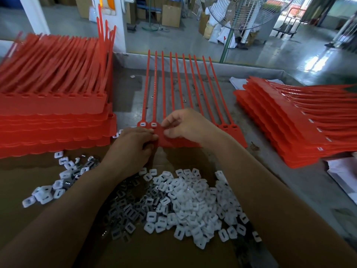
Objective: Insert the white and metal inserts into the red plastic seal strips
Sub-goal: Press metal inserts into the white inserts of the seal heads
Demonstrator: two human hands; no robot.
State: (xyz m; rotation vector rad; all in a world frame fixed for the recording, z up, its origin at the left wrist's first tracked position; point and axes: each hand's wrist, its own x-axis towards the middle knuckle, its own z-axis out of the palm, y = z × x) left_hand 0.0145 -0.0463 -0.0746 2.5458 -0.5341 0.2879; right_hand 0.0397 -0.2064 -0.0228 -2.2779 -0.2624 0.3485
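Where the cardboard sheet (173, 256) meets the steel table (129, 89), a joined row of red seal strips (173, 142) lies flat, tails pointing away. White inserts sit in its two leftmost heads (148, 124). Left hand (135, 146) grips the row's tag edge. Right hand (185, 126) pinches the third head, and what is under its fingertips is hidden. Loose white inserts (193, 200) and grey metal inserts (123, 206) are heaped nearer the camera. Stacked strips lie to the left (54, 113) and right (289, 122).
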